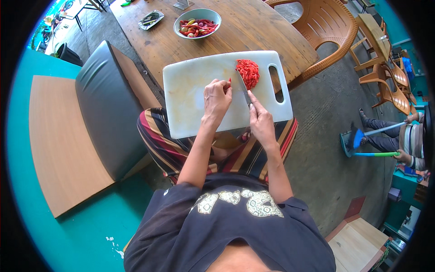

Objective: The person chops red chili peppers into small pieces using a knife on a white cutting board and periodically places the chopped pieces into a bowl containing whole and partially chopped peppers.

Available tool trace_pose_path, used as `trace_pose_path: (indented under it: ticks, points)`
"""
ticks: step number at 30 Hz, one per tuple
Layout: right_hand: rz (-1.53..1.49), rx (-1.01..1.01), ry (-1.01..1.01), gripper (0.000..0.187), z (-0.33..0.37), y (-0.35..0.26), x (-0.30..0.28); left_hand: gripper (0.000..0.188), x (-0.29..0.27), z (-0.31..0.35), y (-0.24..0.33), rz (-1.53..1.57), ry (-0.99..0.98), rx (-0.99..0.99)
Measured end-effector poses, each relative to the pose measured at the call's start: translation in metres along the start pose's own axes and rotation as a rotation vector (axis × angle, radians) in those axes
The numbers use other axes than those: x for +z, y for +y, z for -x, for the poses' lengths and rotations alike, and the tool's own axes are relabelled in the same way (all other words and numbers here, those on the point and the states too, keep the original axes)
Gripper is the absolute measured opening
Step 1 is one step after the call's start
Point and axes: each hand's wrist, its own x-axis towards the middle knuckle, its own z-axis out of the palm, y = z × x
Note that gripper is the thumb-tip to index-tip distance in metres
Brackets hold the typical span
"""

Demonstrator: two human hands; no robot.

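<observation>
A white cutting board (pixel 186 99) rests across my lap and the near edge of the table. My right hand (pixel 261 120) grips a knife (pixel 245 90), its blade pointing away from me along the left side of a heap of chopped red chili (pixel 248 75). Over the middle of the board, my left hand (pixel 217 99) is closed, with the red tip of a chili (pixel 229 80) showing at its fingertips, just left of the blade. Beyond the board stands a pale bowl (pixel 209 14) of red chilies and small pale bulbs, perhaps shallots or garlic.
The wooden table (pixel 253 36) also bears a small dish (pixel 151 20) that looks like an ashtray. A brown plastic chair (pixel 333 27) is at its right, a grey padded seat (pixel 106 109) to my left. At far right a person holds a blue broom (pixel 357 137) and a dustpan.
</observation>
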Motion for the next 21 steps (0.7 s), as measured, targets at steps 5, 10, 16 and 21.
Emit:
trace_pose_path:
  ticks: [5,10,16,21]
  points:
    - [-0.033,0.217,-0.097,0.042,0.006,-0.015,-0.009,0.016,0.010,-0.006,0.001,-0.007,0.013,0.056]
    - [0.133,0.072,-0.064,0.050,0.013,-0.019,-0.009,0.016,0.013,-0.005,0.007,-0.027,0.034,0.075]
    - [0.169,0.034,-0.090,0.049,0.011,-0.019,0.001,0.017,0.012,-0.006,0.012,-0.025,0.018,0.065]
    - [0.136,0.041,-0.090,0.047,0.008,-0.014,0.004,0.017,0.009,-0.009,0.011,-0.031,-0.061,0.034]
